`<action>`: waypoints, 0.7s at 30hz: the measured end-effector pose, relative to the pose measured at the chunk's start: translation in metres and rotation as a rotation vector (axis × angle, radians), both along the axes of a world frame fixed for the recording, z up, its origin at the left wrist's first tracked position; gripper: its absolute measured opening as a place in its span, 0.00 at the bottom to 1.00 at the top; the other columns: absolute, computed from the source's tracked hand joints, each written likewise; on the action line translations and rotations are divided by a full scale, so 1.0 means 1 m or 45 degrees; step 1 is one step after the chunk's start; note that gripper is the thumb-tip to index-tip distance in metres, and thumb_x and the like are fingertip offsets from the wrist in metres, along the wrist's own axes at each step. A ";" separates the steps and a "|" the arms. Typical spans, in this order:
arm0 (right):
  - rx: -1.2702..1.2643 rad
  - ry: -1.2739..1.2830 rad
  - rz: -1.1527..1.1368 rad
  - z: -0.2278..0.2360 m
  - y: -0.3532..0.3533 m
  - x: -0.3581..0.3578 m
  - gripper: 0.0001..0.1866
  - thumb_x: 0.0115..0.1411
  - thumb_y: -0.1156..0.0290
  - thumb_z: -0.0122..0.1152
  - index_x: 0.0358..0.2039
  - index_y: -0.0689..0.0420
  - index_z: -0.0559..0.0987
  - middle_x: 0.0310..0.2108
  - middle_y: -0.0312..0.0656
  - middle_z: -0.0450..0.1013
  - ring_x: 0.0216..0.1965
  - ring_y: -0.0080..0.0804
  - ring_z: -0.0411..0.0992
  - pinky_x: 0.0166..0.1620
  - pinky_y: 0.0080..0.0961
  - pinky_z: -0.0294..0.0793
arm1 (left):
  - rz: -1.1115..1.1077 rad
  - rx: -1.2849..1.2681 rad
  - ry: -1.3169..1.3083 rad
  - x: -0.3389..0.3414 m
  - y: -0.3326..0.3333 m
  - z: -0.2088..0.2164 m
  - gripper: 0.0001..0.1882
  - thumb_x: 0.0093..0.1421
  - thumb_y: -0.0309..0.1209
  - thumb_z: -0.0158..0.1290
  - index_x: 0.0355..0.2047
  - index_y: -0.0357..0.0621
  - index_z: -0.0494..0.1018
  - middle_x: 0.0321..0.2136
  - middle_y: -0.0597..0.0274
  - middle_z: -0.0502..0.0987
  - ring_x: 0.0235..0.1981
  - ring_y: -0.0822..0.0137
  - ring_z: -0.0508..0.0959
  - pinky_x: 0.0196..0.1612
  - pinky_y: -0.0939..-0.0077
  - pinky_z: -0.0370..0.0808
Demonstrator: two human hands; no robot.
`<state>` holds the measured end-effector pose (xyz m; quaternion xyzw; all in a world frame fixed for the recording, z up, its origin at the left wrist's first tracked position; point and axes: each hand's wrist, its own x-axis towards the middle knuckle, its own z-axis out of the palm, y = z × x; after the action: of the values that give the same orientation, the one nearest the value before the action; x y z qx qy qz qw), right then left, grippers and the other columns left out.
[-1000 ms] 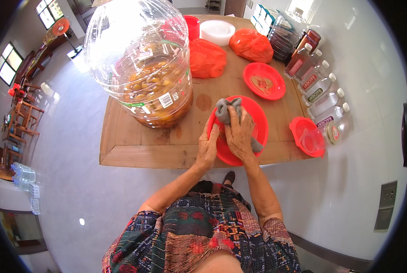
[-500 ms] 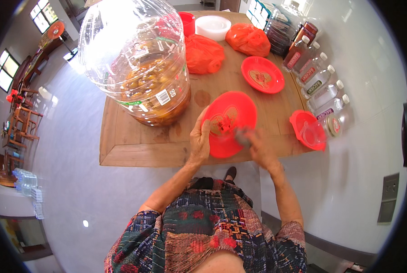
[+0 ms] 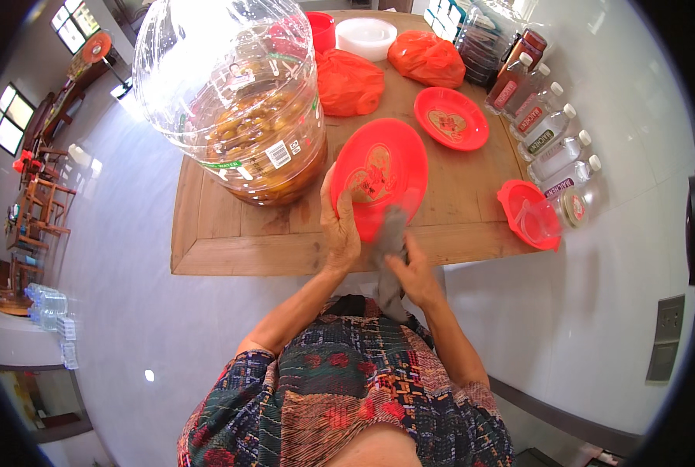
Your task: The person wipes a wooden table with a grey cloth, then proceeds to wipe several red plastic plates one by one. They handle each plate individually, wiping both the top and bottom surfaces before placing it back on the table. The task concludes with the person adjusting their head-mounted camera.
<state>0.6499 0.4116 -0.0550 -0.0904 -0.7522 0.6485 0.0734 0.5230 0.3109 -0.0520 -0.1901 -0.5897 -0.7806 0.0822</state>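
My left hand [image 3: 343, 233] grips the left edge of a red plate [image 3: 406, 159], fingers behind it and thumb at the front. The plate is tilted up toward me above the table's near edge, with a gold printed pattern on its face. In my right hand [image 3: 417, 272] is a grey cloth [image 3: 390, 272], pressed against or close to the plate's lower rim and hanging toward my lap. A second red plate [image 3: 472, 124] with a similar pattern lies on the table beyond, to the right.
A large clear plastic jug [image 3: 258, 175] of yellow-brown fruit in liquid stands left on the wooden table [image 3: 246, 247]. Behind are red plastic bags [image 3: 351, 84] and white bowls [image 3: 365, 39]. Several clear bottles [image 3: 550, 134], a glass jar [image 3: 561, 208] and a red basin [image 3: 521, 233] line the right edge.
The plate has moved slightly left and farther from me, and tilts more. My right hand has come left and down with the cloth, from the plate's right side to its lower rim.
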 end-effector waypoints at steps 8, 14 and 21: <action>1.025 0.294 -0.312 0.038 0.005 -0.012 0.25 0.49 0.80 0.54 0.52 0.60 0.70 0.43 0.52 0.63 0.43 0.50 0.67 0.44 0.38 0.68 | -0.196 0.013 -0.166 0.027 0.011 0.017 0.23 0.67 0.31 0.41 0.61 0.39 0.55 0.51 0.57 0.67 0.49 0.68 0.69 0.52 0.74 0.68; 0.671 -0.005 0.416 0.031 0.021 0.016 0.26 0.49 0.82 0.51 0.52 0.62 0.69 0.42 0.52 0.62 0.41 0.47 0.65 0.45 0.32 0.67 | -0.092 -0.114 0.202 0.024 -0.010 0.023 0.20 0.64 0.25 0.45 0.57 0.37 0.62 0.50 0.52 0.69 0.47 0.64 0.72 0.51 0.71 0.69; 1.414 -0.233 -0.705 -0.041 0.069 -0.006 0.27 0.54 0.69 0.56 0.56 0.54 0.67 0.48 0.53 0.63 0.47 0.48 0.66 0.46 0.38 0.69 | 0.181 -0.224 0.549 0.000 -0.026 0.039 0.23 0.63 0.28 0.45 0.58 0.33 0.58 0.56 0.47 0.64 0.58 0.57 0.63 0.61 0.65 0.57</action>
<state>0.6437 0.4807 -0.0962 -0.2855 -0.9288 0.1074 0.2102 0.5233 0.2852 -0.0129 -0.3168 -0.6362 -0.6598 0.2440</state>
